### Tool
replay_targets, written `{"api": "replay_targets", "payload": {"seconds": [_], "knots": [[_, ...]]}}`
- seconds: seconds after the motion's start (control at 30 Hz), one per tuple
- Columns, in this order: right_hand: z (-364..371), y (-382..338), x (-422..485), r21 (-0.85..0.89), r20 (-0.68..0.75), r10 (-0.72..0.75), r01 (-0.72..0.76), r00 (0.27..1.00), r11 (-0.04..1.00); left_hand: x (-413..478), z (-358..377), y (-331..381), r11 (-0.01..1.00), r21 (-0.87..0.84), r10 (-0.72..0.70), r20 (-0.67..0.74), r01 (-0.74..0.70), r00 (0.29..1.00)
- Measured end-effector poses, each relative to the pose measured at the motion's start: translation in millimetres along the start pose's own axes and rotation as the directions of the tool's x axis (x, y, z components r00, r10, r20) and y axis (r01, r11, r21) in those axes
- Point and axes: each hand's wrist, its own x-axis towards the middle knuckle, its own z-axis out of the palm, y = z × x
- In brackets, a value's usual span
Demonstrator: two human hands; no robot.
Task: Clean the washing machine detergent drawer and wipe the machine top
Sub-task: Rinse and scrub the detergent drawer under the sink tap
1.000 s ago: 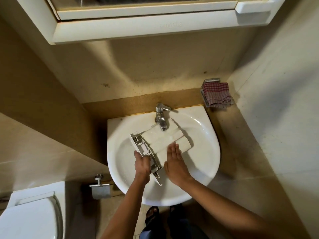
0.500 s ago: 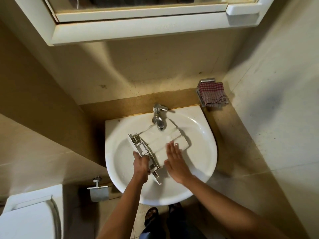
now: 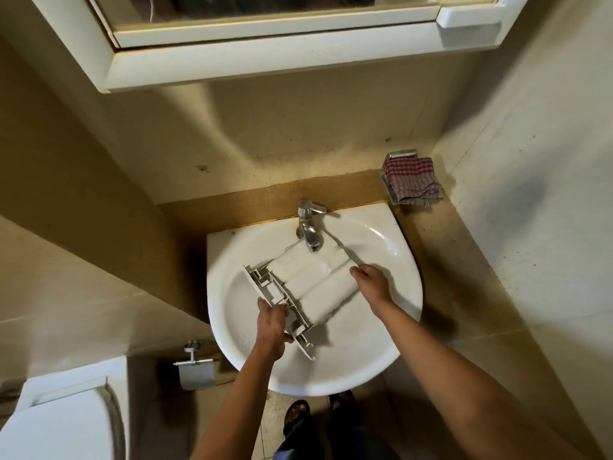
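The left hand [image 3: 272,323] has a closed grip on the drawer [image 3: 311,287], with its fingers wrapped round the near end of the front panel. From that grip the drawer runs up and to the right, tilted across the sink [image 3: 232,327]. Its smooth rounded side faces up and its far end lies under the tap [image 3: 310,234]. Across from the left grip, the right hand [image 3: 371,282] holds the drawer's long side edge with its fingers curled over it. Whether water is running from the spout is hard to tell from this view.

The step looks like rinsing and turning the drawer. To do it well, the left grip should act as a firm pivot while the right rolls the drawer so the open compartments meet the stream. Sloping it away from both grips would carry residue toward the drain. The ribs just above the left grip probably trap the most grime and need rubbing. Wet plastic slips, so the drawer is best held low over the basin. A checked cloth [image 3: 413,180] sits well beyond the right grip, by the wall.
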Motion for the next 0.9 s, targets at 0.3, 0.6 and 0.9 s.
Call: {"api": "replay_targets", "payload": {"seconds": [0.3,0.6,0.9], "knots": [[21.2,-15.7,11.3,0.254,-0.028,0.308,-0.291,0.951,0.923,-12.2,12.8,-13.4,0.997,-0.011,0.07,-0.171,-0.073,0.983],[5.1,-16.7,20.0,0.183,0.111,0.292,-0.309,0.95,0.933,-5.7,5.8,-12.8,0.999,-0.02,0.046,-0.19,-0.05,0.981],[10.2,-24.5,27.8,-0.072,0.033,0.184,-0.181,0.982,0.981,-0.3,4.6,-13.8,0.998,0.004,0.063,-0.162,-0.063,0.985]]}}
